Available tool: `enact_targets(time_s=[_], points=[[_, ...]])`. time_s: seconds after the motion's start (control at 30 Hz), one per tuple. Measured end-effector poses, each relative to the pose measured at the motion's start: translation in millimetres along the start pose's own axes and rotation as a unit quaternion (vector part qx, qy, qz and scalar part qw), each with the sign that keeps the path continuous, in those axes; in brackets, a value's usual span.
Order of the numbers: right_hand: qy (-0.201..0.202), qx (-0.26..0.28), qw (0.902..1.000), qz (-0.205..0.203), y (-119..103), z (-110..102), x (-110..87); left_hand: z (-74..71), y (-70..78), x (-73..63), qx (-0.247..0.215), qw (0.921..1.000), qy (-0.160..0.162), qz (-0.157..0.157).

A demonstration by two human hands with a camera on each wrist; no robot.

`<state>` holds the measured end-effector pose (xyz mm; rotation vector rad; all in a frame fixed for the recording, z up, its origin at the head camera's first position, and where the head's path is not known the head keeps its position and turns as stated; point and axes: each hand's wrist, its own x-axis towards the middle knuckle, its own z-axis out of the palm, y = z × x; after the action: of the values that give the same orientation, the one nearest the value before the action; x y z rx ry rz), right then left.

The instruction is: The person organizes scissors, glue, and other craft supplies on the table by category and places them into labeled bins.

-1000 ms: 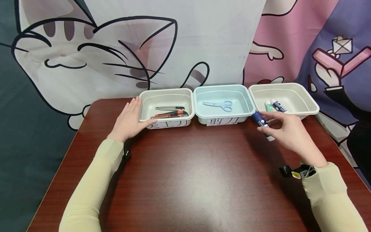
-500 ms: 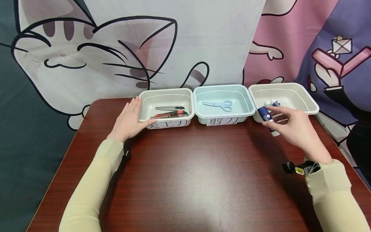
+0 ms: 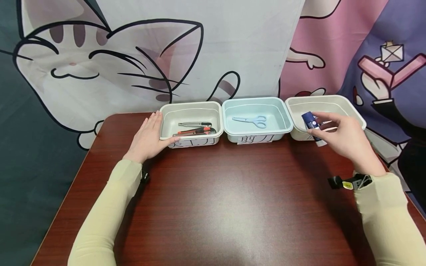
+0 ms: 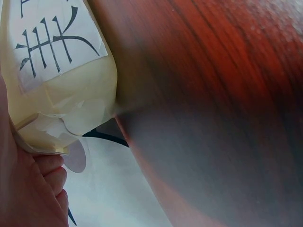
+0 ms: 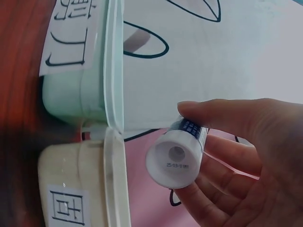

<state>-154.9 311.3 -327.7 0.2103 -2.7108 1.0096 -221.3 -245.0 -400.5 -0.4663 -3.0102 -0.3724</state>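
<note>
My right hand [image 3: 347, 136] pinches a dark blue glue stick [image 3: 310, 120] between thumb and fingers, tilted over the front part of the right cream bin [image 3: 346, 105]. In the right wrist view the white base of this glue stick [image 5: 171, 163] faces the camera. The bin's front rim and label are largely hidden by the hand. At the far left, my left hand [image 3: 148, 135] rests with straight fingers along the side of the left cream bin [image 3: 191, 105], its thumb on the front rim. Several utility knives [image 3: 196, 130] lie inside that bin.
A light blue bin [image 3: 256, 129] stands between the cream ones, with blue-handled scissors [image 3: 251, 120] in it. Paper labels with characters are on the bins' fronts. All three stand along the back of the brown table [image 3: 219, 199], before a cartoon-printed cloth [image 3: 259, 44].
My right hand has carried the glue stick up and to the right, from the bin's front left corner to over the bin. The left hand has kept its place.
</note>
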Motion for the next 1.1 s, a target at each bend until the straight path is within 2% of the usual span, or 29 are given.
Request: enact_targets(time_s=[0.27, 0.5, 0.6, 0.87, 1.1], points=[[0.011, -0.032, 0.9991, 0.026, 7, -11, 18.7, 0.0, -0.4, 0.1, 0.0, 1.0, -0.002, 0.0], [0.011, -0.02, 0.9984, 0.052, 16, -16, 35.9, -0.6, -0.7, 0.9, 0.003, 1.0, 0.002, 0.003], [0.004, -0.017, 0.9983, 0.055, 21, -14, 43.4, -0.7, -0.7, 1.2, 0.0, 1.0, 0.004, 0.002], [-0.022, -0.055, 0.9944, 0.088, 36, -8, 63.2, -0.5, -0.3, 0.6, -0.002, 1.0, 0.002, 0.0], [-0.037, -0.024, 0.9956, 0.083, 53, 5, 73.0, -0.1, -0.3, -0.5, -0.004, 1.0, -0.001, -0.001]])
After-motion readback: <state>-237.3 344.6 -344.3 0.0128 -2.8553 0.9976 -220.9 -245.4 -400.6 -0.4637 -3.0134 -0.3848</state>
